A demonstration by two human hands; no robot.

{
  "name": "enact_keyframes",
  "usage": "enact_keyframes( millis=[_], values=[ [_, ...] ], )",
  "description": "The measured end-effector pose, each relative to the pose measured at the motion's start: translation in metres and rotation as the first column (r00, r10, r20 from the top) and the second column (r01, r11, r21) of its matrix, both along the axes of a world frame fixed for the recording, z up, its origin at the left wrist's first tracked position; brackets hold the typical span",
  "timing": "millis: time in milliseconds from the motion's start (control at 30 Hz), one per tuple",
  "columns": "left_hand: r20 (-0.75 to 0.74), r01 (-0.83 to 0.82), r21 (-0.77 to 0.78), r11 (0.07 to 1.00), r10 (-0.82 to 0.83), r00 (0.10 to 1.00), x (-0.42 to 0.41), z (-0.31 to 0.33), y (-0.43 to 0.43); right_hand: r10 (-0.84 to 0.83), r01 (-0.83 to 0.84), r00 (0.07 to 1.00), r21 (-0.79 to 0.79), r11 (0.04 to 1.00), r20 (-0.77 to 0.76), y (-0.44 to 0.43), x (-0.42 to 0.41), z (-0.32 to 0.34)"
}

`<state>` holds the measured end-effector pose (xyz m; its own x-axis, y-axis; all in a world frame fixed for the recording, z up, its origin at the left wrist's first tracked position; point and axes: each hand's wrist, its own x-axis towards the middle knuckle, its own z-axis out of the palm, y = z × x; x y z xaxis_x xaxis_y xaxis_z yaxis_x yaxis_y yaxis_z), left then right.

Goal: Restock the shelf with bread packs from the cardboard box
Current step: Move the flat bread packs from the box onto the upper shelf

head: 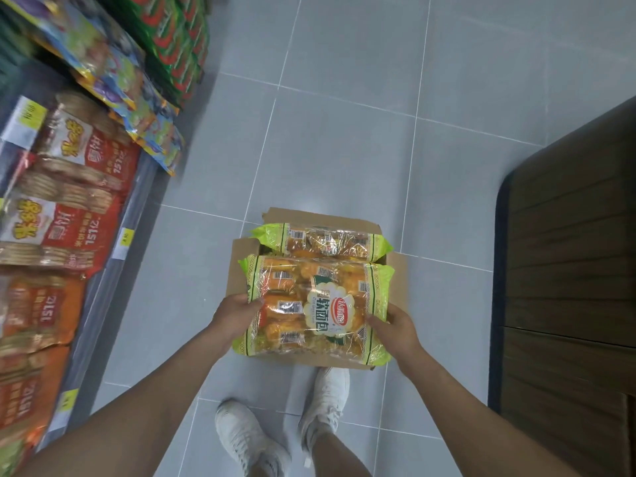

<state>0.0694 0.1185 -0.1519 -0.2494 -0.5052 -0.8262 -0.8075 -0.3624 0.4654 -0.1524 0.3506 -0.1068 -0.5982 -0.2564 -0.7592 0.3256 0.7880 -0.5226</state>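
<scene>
An open cardboard box (245, 270) stands on the grey tiled floor just ahead of my feet. A large yellow-green bread pack (316, 308) with a white label is held flat above the box's near half. My left hand (234, 313) grips its left edge and my right hand (395, 325) grips its right edge. A second, similar bread pack (321, 242) lies across the far part of the box. The shelf (137, 197) runs along the left, filled with red and orange biscuit packs.
Colourful snack bags (113, 80) and green-red packs (175, 39) hang over the shelf edge further up the aisle. A dark wooden counter (568, 270) stands at the right. My white shoes (327, 397) are right behind the box. Floor tiles stretch ahead.
</scene>
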Motion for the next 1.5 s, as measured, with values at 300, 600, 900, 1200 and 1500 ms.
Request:
enact_keyframes(
  millis=[300, 600, 900, 1200, 1500],
  values=[
    [-0.042, 0.115, -0.205, 0.972, -0.126, 0.991, 0.035, 0.197, -0.025, 0.078, -0.082, 0.996, -0.135, 0.987, -0.038, -0.022, 0.022, 0.176],
    [-0.237, 0.012, -0.494, 0.870, -0.148, 0.960, 0.093, 0.409, -0.057, 0.137, -0.165, 0.986, -0.395, 0.904, -0.099, -0.050, 0.059, 0.386],
    [-0.547, -0.332, -0.569, 0.753, -0.046, 0.836, 0.165, 0.568, -0.073, 0.163, -0.266, 0.961, -0.597, 0.756, -0.222, -0.100, 0.115, 0.528],
    [-0.699, -0.587, -0.519, 0.622, 0.088, 0.710, 0.267, 0.642, -0.088, 0.268, -0.398, 0.917, -0.701, 0.592, -0.295, -0.167, 0.180, 0.610],
    [-0.810, -0.815, -0.324, 0.481, 0.303, 0.501, 0.345, 0.685, -0.063, 0.534, -0.404, 0.841, -0.759, 0.510, -0.089, -0.253, 0.219, 0.641]
  ],
)
